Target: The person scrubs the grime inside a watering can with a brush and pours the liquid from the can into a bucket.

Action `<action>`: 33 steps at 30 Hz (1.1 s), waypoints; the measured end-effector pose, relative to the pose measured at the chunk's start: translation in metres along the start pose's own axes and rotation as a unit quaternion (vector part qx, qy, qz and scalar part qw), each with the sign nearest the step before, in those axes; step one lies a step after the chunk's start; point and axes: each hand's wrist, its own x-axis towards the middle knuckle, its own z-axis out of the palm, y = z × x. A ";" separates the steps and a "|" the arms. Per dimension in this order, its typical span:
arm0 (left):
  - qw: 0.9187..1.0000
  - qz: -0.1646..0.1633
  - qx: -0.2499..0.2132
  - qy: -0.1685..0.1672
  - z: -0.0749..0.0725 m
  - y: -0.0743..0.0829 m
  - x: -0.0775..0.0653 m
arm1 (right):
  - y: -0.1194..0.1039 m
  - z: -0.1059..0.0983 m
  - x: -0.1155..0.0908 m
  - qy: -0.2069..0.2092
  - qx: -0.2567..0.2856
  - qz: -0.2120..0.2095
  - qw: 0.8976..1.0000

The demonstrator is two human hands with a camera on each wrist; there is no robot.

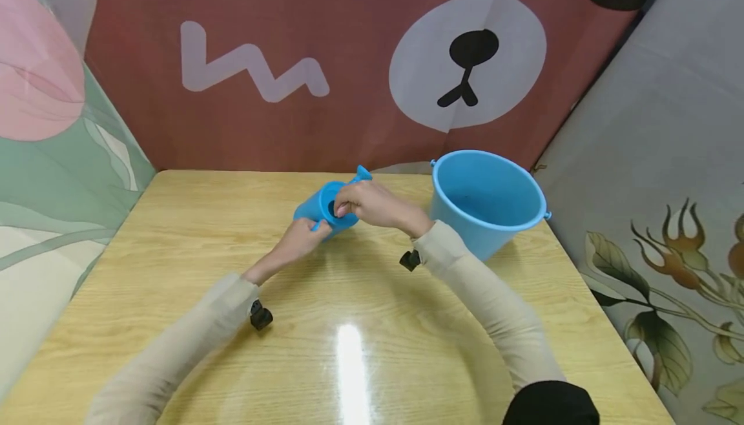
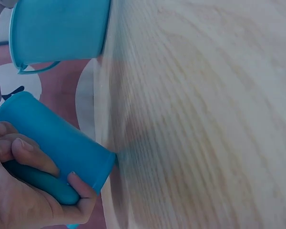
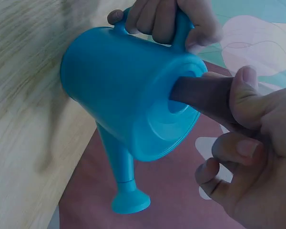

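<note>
A blue watering can (image 1: 312, 209) is tilted over the table, its lower edge at the tabletop in the left wrist view. My left hand (image 1: 303, 239) grips its handle, with the fingers curled round it. In the right wrist view, my right hand (image 3: 262, 143) pinches a dark, flat, strip-like thing (image 3: 202, 98) between thumb and fingers. The far end of that strip goes into the can's round mouth and is hidden inside; its kind is unclear. The can's spout (image 3: 126, 191) ends in a flared rose, pointing away from me in the head view.
A large blue bucket (image 1: 488, 239) stands upright at the table's back right, near my right forearm. The wooden table (image 1: 302, 360) reaches back to a red-brown cloth backdrop (image 1: 349, 134). Patterned fabric (image 1: 639, 154) hangs along the right side. A black round object (image 1: 551, 404) shows at the bottom right.
</note>
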 end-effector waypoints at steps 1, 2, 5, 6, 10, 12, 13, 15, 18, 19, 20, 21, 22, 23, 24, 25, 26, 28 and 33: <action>1.000 0.000 -0.002 0.000 -0.001 0.000 0.000 | 0.001 0.002 0.001 0.001 0.002 0.000 1.000; 1.000 0.000 -0.002 0.001 -0.001 0.000 -0.001 | 0.001 0.002 0.001 0.005 0.005 -0.001 1.000; 1.000 -0.001 -0.011 0.006 -0.002 -0.001 -0.001 | 0.001 0.002 0.001 0.023 0.035 -0.001 0.999; 1.000 -0.001 -0.014 0.009 -0.002 -0.001 -0.001 | 0.001 0.001 0.001 0.027 0.052 0.001 0.998; 1.000 -0.008 -0.020 0.013 -0.003 -0.003 -0.003 | 0.002 0.002 -0.001 0.034 0.121 0.018 0.992; 1.000 -0.012 -0.020 0.014 -0.003 -0.003 -0.004 | 0.004 0.005 -0.003 0.035 0.168 0.030 0.985; 1.000 -0.014 -0.021 0.016 -0.003 -0.004 -0.004 | 0.004 0.006 -0.003 0.038 0.192 0.035 0.980; 0.999 -0.017 -0.022 0.023 -0.003 -0.004 -0.004 | 0.006 0.010 -0.004 0.045 0.246 0.042 0.967; 0.999 -0.022 -0.035 0.034 -0.003 -0.004 -0.004 | 0.005 0.015 -0.004 0.054 0.300 0.044 0.951; 0.998 -0.022 -0.039 0.032 -0.003 -0.004 -0.003 | 0.004 0.017 -0.004 0.056 0.308 0.047 0.949; 0.998 -0.023 -0.040 0.030 -0.003 -0.004 -0.003 | 0.004 0.019 -0.003 0.057 0.315 0.049 0.946; 0.998 -0.023 -0.043 0.029 -0.003 -0.003 -0.003 | 0.003 0.021 -0.003 0.062 0.314 0.052 0.946; 0.998 -0.023 -0.045 0.025 -0.003 -0.003 -0.003 | 0.002 0.024 -0.002 0.068 0.313 0.054 0.946; 0.999 -0.022 -0.044 0.022 -0.003 -0.003 -0.003 | 0.002 0.026 -0.001 0.076 0.310 0.058 0.946; 0.999 -0.023 -0.044 0.019 -0.003 -0.003 -0.003 | 0.001 0.029 0.000 0.085 0.305 0.061 0.946; 0.999 -0.024 -0.043 0.018 -0.003 -0.002 -0.003 | 0.000 0.032 0.001 0.097 0.301 0.062 0.947; 0.999 -0.025 -0.042 0.017 -0.004 -0.002 -0.003 | 0.000 0.035 0.003 0.110 0.293 0.061 0.948; 0.999 -0.025 -0.045 0.014 -0.004 -0.002 -0.002 | -0.002 0.039 0.006 0.141 0.263 0.062 0.952; 0.999 -0.016 -0.050 0.005 -0.004 -0.001 -0.003 | -0.009 0.048 0.011 0.221 0.137 0.081 0.962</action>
